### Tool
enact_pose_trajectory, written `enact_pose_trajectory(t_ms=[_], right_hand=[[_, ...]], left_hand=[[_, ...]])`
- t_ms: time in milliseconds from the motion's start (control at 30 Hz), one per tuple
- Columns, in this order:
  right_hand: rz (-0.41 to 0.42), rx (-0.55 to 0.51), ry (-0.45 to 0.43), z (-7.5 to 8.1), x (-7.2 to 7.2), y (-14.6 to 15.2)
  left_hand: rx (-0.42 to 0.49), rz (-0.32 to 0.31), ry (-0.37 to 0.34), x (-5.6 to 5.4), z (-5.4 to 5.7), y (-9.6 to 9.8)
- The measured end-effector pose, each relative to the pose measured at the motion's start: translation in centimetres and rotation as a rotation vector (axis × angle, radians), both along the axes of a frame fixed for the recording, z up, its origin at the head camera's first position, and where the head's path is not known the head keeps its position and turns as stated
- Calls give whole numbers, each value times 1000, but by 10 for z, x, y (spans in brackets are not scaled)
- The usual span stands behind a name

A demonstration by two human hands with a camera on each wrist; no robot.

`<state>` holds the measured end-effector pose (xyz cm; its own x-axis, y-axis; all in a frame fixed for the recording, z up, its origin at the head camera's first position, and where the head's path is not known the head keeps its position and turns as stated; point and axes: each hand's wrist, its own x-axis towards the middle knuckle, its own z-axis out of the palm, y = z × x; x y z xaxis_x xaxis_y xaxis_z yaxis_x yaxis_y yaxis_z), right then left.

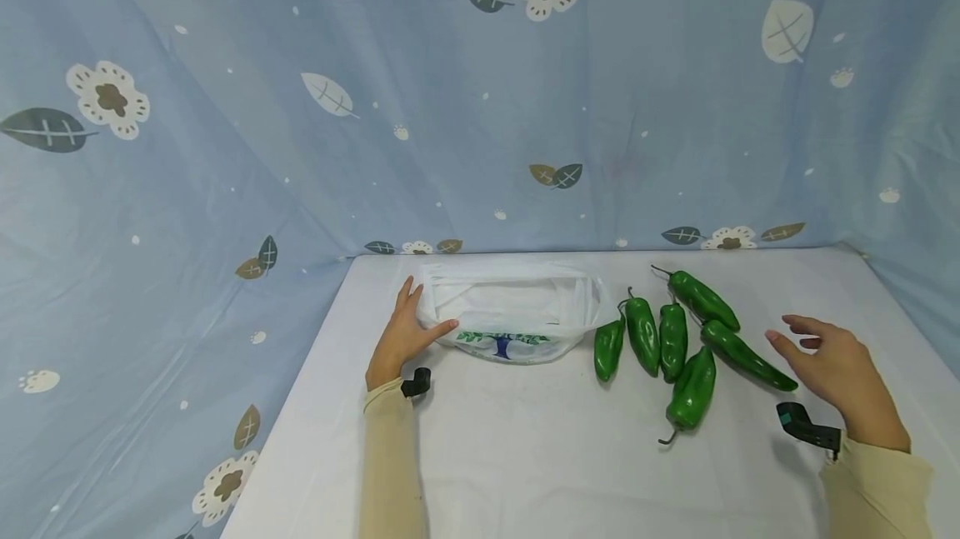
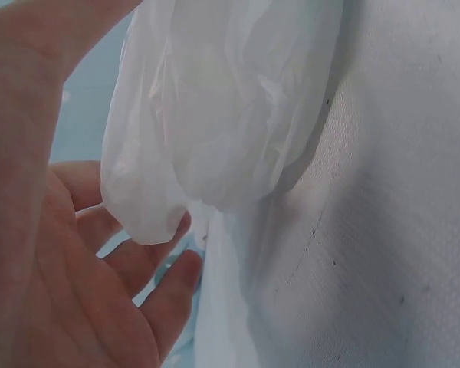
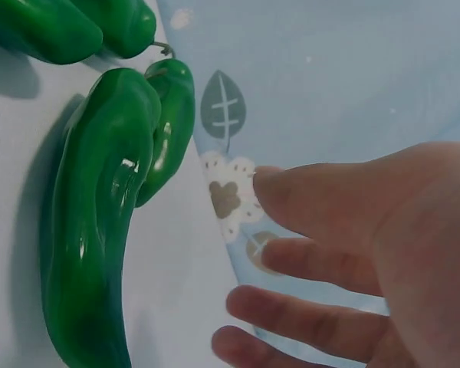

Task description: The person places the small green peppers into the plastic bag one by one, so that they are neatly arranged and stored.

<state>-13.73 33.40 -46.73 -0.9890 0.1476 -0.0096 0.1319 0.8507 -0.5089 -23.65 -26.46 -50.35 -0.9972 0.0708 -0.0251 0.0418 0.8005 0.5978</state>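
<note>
A white plastic bag with a tree print lies on the table, its mouth spread wide. My left hand is at the bag's left edge, thumb toward the front and fingers behind. In the left wrist view the bag's thin film hangs between thumb and loosely extended fingers; no firm grip shows. To the bag's right lie several green peppers. My right hand hovers right of the nearest long pepper, apart from it, fingers relaxed and holding nothing.
A white cloth covers the table. Behind it and at both sides hangs a blue curtain printed with leaves and flowers. The leftmost pepper lies close against the bag's right side.
</note>
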Motion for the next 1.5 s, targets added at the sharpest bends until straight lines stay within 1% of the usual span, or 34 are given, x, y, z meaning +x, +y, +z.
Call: enact_pose_trajectory(t_ms=[133,233,300,400,567,767,1100,1267,1400,1500], right_hand=[[28,2,-80,-2,-1,5],[26,2,-110,-3,0,7],[24,-1,-105,-5,-1,8],[29,-20,-103,-8,-3,7],[82,-68,-121,-14,-9,4],[124,-64,-129,-19,-13,2],[195,-70,-146,-21,-11,1],[208,-54,-140,-22,-11,1],[215,-58,-161,-22,-11,2],[219,-97,-198,-21,-12,3]], left_hand=[[2,0,12,0,1,0],[14,-11,12,0,2,0],[16,-14,11,0,3,1],[9,-3,6,0,3,-1],[14,9,4,2,3,-2],[14,5,9,2,1,-2],[6,3,-6,2,1,0],[6,4,-4,2,2,0],[0,3,-9,2,2,1],[-2,1,-9,1,2,1]])
